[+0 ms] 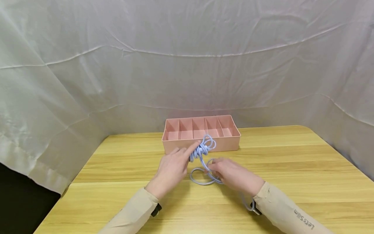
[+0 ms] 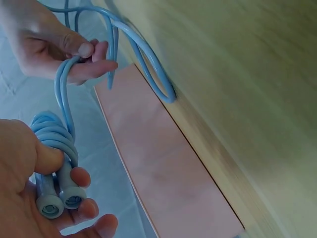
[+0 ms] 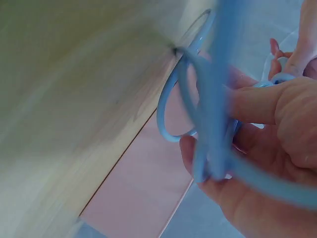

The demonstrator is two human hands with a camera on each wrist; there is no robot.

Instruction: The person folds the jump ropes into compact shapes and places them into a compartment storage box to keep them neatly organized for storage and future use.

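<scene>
You face a light wooden tabletop point(image 1: 292, 169) with a pale grain running left to right and a rounded far right corner. Behind it and to both sides hangs a white cloth backdrop point(image 1: 187, 58), creased and sagging in long folds, closing off the space around you. At your lower left, below the cloth's edge, a dark gap point(image 1: 17, 201) shows beside the tabletop. The light is soft and even.

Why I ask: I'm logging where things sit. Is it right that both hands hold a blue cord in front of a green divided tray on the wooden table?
Not quite: the divided tray is pink, not green, as the head view shows. The rest stands: left hand and right hand both hold the blue cord in front of it on the wooden table.
</scene>
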